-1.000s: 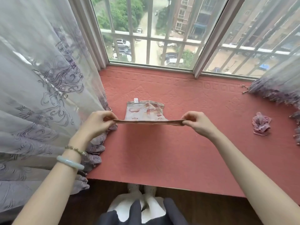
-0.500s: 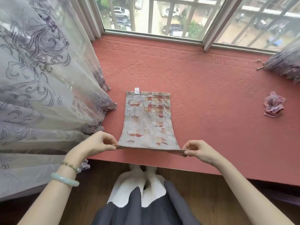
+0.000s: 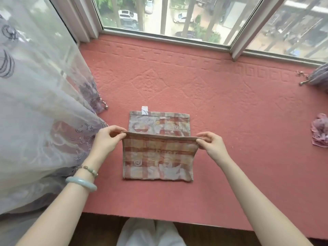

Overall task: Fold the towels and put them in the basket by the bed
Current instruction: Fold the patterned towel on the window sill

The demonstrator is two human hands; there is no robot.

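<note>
A small checked towel point(image 3: 158, 157) in faded red and cream lies on the red mat point(image 3: 213, 96) of the window ledge. Its near part is doubled over toward the window, and a white tag sticks out at its far edge. My left hand point(image 3: 108, 139) pinches the left end of the raised fold. At the right end of that fold, my right hand point(image 3: 211, 144) pinches the cloth. The far strip of the towel still lies flat beyond the fold. No basket is in view.
A sheer patterned curtain point(image 3: 39, 110) hangs along the left side, touching the mat. A crumpled pink cloth point(image 3: 320, 132) lies at the right edge. Window frames and glass point(image 3: 177, 18) close off the far side. The ledge's front edge runs just above my legs.
Both hands have carried the towel's near edge up and away from me, toward the window, doubling the towel over itself. The camera has tilted further down.
</note>
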